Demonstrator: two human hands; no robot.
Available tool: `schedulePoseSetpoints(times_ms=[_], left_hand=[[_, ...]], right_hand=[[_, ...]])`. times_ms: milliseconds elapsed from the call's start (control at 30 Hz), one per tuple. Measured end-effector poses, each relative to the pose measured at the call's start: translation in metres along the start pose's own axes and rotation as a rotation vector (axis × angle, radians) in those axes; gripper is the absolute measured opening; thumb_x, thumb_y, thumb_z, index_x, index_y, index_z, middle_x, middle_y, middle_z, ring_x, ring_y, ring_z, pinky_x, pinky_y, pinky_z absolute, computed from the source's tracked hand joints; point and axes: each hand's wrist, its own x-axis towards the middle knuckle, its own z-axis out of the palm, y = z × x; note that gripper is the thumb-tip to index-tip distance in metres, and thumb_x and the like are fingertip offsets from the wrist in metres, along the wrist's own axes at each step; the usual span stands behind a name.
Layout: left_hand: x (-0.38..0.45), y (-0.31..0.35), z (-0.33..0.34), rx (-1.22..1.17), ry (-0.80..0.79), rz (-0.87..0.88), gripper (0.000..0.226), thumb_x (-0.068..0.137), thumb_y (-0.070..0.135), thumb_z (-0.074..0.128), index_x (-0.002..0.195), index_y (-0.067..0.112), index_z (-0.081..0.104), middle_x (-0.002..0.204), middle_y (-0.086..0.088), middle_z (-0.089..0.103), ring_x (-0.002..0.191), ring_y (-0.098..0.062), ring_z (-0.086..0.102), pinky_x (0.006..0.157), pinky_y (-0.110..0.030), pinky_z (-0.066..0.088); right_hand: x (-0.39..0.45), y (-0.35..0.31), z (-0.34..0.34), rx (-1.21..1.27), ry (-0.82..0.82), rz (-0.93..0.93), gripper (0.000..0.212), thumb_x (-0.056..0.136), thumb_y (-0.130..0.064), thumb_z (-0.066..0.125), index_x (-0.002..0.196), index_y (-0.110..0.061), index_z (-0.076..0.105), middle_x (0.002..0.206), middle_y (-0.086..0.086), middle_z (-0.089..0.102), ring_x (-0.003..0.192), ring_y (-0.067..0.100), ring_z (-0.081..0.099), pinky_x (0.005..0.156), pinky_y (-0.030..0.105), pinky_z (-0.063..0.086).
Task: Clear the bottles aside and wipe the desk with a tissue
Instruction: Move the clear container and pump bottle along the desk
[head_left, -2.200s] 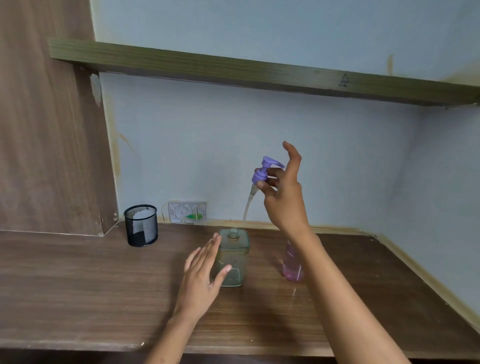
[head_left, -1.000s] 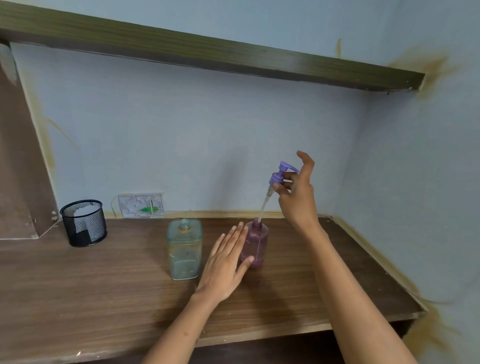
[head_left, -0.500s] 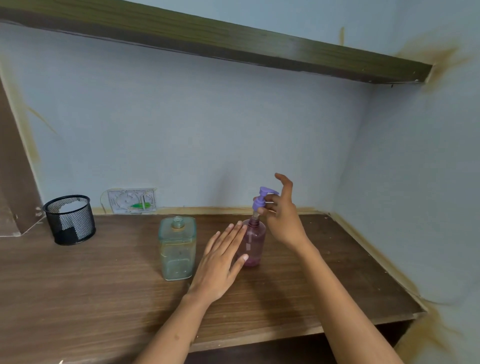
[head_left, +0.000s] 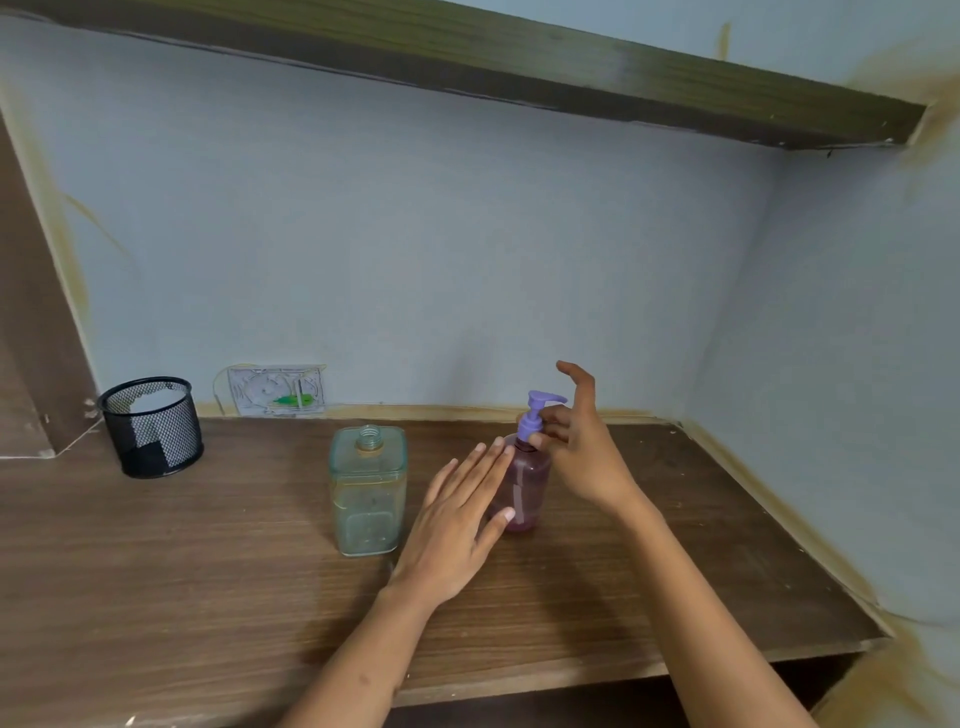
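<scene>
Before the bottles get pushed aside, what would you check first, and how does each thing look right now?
1. Purple pump seated in pink bottle: ok.
2. Right hand has a grip on the pump: ok.
3. Left hand steadying the pink bottle: cannot tell, flat and open beside it.
4. Square glass bottle capped: not ok, neck open.
5. Tissue ready: cannot tell, none clearly in view.
6. Room on desk rightward: ok.
</scene>
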Motion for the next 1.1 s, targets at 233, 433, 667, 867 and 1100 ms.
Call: schedulePoseSetpoints(times_ms=[233, 433, 667, 867, 1100], left_hand=[[0.000, 0.000, -0.001, -0.028, 0.009, 0.000, 0.060, 0.100, 0.042, 0.037, 0.153, 0.027, 0.011, 0.160, 0.013, 0.009, 0.147, 0.000, 0.003, 0.119, -0.033, 0.009], [0.000, 0.001, -0.001, -0.036, -0.004, -0.008, 0.061, 0.101, 0.043, 0.036, 0.153, 0.030, 0.006, 0.160, 0.017, 0.006, 0.146, 0.002, 0.001, 0.119, -0.032, 0.007], [-0.001, 0.000, -0.001, -0.049, -0.005, -0.010, 0.060, 0.101, 0.043, 0.036, 0.153, 0.029, 0.009, 0.160, 0.016, 0.006, 0.146, 0.002, 0.001, 0.120, -0.031, 0.006], [0.000, -0.001, 0.000, -0.062, 0.005, -0.011, 0.060, 0.101, 0.042, 0.037, 0.153, 0.029, 0.012, 0.160, 0.015, 0.009, 0.146, 0.002, 0.005, 0.120, -0.030, 0.008], [0.000, 0.000, -0.001, -0.065, 0.018, -0.013, 0.059, 0.100, 0.043, 0.036, 0.153, 0.029, 0.012, 0.159, 0.015, 0.013, 0.146, 0.003, 0.007, 0.119, -0.029, 0.008]], right_hand=[[0.002, 0.007, 0.000, 0.032, 0.072, 0.017, 0.082, 0.082, 0.000, 0.070, 0.140, -0.029, 0.020, 0.081, -0.007, 0.064, 0.083, -0.009, 0.064, 0.072, 0.008, 0.049], [0.004, 0.013, 0.007, -0.033, 0.150, -0.004, 0.086, 0.069, -0.027, 0.085, 0.132, -0.027, 0.027, 0.087, 0.001, 0.062, 0.085, 0.004, 0.062, 0.076, 0.015, 0.048], [0.000, 0.020, -0.001, 0.284, -0.044, -0.011, 0.076, 0.087, -0.011, 0.065, 0.142, -0.034, 0.017, 0.120, 0.003, 0.067, 0.110, 0.011, 0.065, 0.101, 0.037, 0.047], [0.006, 0.022, 0.001, 0.247, 0.039, 0.004, 0.080, 0.082, 0.000, 0.070, 0.138, -0.031, 0.022, 0.099, 0.004, 0.073, 0.100, 0.012, 0.068, 0.099, 0.034, 0.049], [0.008, 0.019, 0.016, 0.030, 0.174, 0.016, 0.081, 0.066, -0.031, 0.085, 0.127, -0.030, 0.031, 0.089, -0.002, 0.059, 0.084, 0.009, 0.062, 0.071, 0.015, 0.048]])
